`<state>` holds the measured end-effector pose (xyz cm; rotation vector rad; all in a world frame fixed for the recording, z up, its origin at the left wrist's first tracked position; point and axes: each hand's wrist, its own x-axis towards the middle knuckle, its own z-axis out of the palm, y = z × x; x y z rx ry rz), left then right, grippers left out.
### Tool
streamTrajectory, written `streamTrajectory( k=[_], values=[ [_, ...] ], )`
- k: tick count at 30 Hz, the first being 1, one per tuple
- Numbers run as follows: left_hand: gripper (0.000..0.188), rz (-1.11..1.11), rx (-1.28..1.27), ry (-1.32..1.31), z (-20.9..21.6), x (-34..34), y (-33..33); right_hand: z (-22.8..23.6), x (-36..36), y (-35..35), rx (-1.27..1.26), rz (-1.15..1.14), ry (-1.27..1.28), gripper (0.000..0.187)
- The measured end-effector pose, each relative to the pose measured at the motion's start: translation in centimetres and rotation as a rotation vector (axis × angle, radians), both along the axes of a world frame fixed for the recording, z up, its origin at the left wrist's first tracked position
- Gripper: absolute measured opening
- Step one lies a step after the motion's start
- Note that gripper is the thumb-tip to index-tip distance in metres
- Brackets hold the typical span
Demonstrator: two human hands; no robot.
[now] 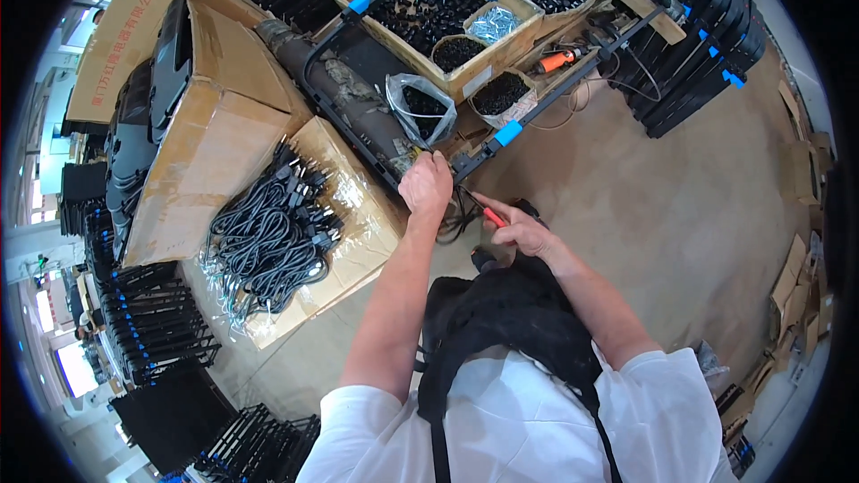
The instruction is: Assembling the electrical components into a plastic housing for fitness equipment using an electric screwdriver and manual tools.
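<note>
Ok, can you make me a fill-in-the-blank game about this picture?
1. The right hand holds a hand tool whose handle is ____.
2. Coiled black power cords lie on ____.
3. The person's shirt is ____.
4. A clear plastic bag holds small parts that are ____.

Missing words: red; cardboard; white; black.

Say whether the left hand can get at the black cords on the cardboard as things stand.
Probably yes: the black cords lie uncovered on the cardboard, and nothing visible blocks the left hand, though it looks occupied at the black frame.
</note>
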<state>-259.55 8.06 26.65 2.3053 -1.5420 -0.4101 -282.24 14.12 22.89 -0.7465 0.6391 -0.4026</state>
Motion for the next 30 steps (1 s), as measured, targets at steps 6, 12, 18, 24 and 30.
streamTrajectory(
  k=[6,12,18,24,30],
  values=[
    [0.04,-0.013,-0.063,0.052,1.5,0.4,-1.1,1.7,0.6,-3.1,-0.3,0.245,0.446,0.091],
    [0.037,0.036,-0.022,0.054,1.3,1.3,-1.7,0.6,0.7,-4.9,-0.816,0.28,0.887,0.066],
    [0.036,0.057,0.021,0.042,1.3,-0.9,-3.1,0.6,-0.8,-3.4,-0.976,0.192,0.876,0.048],
    [0.036,0.126,0.06,-0.001,0.3,-0.5,-3.7,3.0,-3.4,-6.8,-0.621,0.611,0.79,0.051],
    [0.029,0.223,0.147,-0.055,1.8,0.5,-2.6,-6.0,0.0,-14.3,-0.504,0.465,0.891,0.04]
  ],
)
